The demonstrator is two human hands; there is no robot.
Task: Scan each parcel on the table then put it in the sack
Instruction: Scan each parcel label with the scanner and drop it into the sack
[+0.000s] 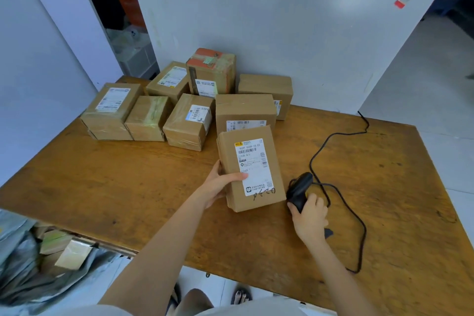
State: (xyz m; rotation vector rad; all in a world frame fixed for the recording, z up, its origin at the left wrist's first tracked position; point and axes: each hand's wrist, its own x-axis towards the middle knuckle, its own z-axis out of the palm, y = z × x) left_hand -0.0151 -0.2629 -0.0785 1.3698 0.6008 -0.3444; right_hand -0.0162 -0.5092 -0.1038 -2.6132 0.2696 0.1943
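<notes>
My left hand (218, 185) grips a brown cardboard parcel (250, 169) by its left edge, thumb lying across the top, white shipping label facing up. The parcel is at the middle of the wooden table (107, 174). Just right of it, my right hand (309, 218) holds a black handheld barcode scanner (298, 191) with its head tilted toward the parcel. The scanner's black cable (341, 197) loops over the table to the right. Several more taped cardboard parcels (187, 102) are clustered at the back against the wall. A grey sack (33, 264) lies on the floor at lower left, with parcels in it.
A pale wall (256, 20) stands behind the table. A dark opening with shelving (115, 7) is at the upper left. The table's near edge crosses the lower view, and my feet in sandals (238, 296) show on the tiled floor beneath.
</notes>
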